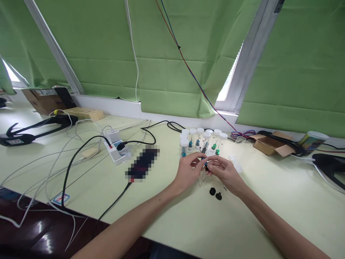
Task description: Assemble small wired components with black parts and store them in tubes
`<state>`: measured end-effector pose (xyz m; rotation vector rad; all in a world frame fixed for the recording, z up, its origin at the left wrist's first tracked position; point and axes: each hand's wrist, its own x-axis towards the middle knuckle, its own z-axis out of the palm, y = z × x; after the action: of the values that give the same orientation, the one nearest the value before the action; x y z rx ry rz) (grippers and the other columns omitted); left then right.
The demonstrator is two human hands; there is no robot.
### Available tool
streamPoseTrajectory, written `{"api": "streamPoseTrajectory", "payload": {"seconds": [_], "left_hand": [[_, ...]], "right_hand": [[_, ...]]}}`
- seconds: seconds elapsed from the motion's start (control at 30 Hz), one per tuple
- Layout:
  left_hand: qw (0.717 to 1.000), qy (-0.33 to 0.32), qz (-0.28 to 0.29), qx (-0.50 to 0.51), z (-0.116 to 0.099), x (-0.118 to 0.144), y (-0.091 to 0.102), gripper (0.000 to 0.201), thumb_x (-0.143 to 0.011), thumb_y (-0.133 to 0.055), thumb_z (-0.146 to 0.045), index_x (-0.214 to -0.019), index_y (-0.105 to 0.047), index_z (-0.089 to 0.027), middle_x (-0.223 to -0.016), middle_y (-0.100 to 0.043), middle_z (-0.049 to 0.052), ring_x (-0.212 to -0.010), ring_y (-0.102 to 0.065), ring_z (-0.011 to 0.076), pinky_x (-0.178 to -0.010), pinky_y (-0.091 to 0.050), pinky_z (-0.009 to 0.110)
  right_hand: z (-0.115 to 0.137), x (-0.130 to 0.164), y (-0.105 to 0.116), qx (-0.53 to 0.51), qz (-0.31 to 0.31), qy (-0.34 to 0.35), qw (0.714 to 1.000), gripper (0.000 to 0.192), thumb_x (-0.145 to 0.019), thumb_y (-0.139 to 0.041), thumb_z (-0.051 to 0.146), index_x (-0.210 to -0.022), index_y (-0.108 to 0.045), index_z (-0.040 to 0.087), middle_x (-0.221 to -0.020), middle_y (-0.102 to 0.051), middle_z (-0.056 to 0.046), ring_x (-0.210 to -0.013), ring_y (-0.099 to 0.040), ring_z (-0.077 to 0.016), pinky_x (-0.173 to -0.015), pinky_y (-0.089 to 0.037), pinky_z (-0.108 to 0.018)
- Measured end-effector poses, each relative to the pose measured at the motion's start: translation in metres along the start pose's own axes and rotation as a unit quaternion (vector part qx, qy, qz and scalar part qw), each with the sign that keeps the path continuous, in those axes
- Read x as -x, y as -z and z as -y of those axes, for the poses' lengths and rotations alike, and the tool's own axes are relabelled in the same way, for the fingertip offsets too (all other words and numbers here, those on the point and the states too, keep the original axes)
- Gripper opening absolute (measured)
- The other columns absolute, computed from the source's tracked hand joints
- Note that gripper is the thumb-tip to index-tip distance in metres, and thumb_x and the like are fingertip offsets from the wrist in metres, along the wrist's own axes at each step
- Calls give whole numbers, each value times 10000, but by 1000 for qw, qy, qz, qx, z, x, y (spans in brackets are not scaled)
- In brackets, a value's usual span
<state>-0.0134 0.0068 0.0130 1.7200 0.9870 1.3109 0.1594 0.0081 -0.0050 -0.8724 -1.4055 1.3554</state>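
Head view, and I have both hands close together over the pale table [172, 219]: the left hand [190, 169], fingers curled in, pinches a small blue-and-black piece [206, 166], and the right hand [225, 174] meets it, fingertips drawn together on the same piece. Fingers cover much of it from me. Right behind, crowding the far side, stands a cluster of white-capped vials [184, 144], blue and green fittings inside. Nearer, just below the right hand, lie two black round parts [212, 191]. Off left, well apart, a blurred dark device [142, 164] rests beside a white power strip [115, 149], loose cables looping round it. Far right, an opened cardboard box [271, 144] sits against a printed canister [313, 140].
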Motion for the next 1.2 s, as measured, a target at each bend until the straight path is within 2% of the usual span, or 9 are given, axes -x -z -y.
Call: {"api": "streamPoseTrajectory", "payload": {"seconds": [0.1, 0.33, 0.47, 0.77, 0.93, 1.07, 1.2], "left_hand": [[1000, -15, -4, 5, 0, 0, 0, 197, -863, -586, -355, -911, -673, -185, -771, -657, 27, -563, -546, 98, -571, -489, 216], [998, -45, 20, 26, 1, 1, 0, 170, -890, -556, -303, -953, -666, -190, -905, -652, 37, -623, -559, 93, -628, -511, 228], [998, -42, 25, 38, 3, 0, 0, 157, -896, -547, -296, -960, -652, -198, -945, -644, 40, -650, -569, 99, -628, -509, 231], [994, -21, 45, 100, 6, -1, -1, 142, -900, -544, -299, -952, -612, -185, -870, -616, 30, -603, -528, 91, -580, -468, 229], [995, -13, 57, 84, 4, -1, 0, 139, -896, -547, -294, -965, -598, -185, -780, -589, 10, -596, -532, 96, -597, -477, 235], [998, -37, 48, 35, 3, 1, 0, 155, -843, -621, -288, -963, -594, -194, -894, -623, 36, -739, -595, 131, -709, -520, 264], [998, -44, 53, -11, 2, 2, -1, 176, -825, -634, -283, -969, -580, -197, -936, -636, 40, -730, -605, 128, -719, -531, 274]], "right_hand": [[0, 0, 0, -17, 4, -5, 1000, 301, -786, -742, 397, -1000, -649, 206, -808, -720, -41, -707, -673, -169, -753, -535, -334], [0, -1, 0, -55, -1, -16, 998, 279, -783, -751, 394, -977, -652, 219, -785, -724, -26, -694, -667, -158, -751, -525, -322], [1, 0, -1, -70, -8, -16, 997, 243, -801, -739, 384, -961, -655, 222, -752, -702, -9, -676, -647, -143, -709, -513, -296], [2, -2, 0, -78, -15, -30, 996, 285, -780, -743, 434, -915, -655, 199, -754, -671, -25, -653, -602, -134, -651, -487, -275], [4, -1, -1, -79, -22, -40, 996, 312, -774, -739, 465, -880, -649, 185, -720, -647, -23, -633, -584, -127, -632, -477, -266], [6, -1, -2, -82, -27, -44, 995, 307, -777, -733, 471, -842, -636, 187, -660, -616, -5, -599, -558, -117, -590, -457, -249], [6, -1, -3, -86, -32, -46, 995, 311, -768, -740, 473, -813, -623, 189, -631, -609, 2, -559, -534, -103, -558, -444, -236]]}}
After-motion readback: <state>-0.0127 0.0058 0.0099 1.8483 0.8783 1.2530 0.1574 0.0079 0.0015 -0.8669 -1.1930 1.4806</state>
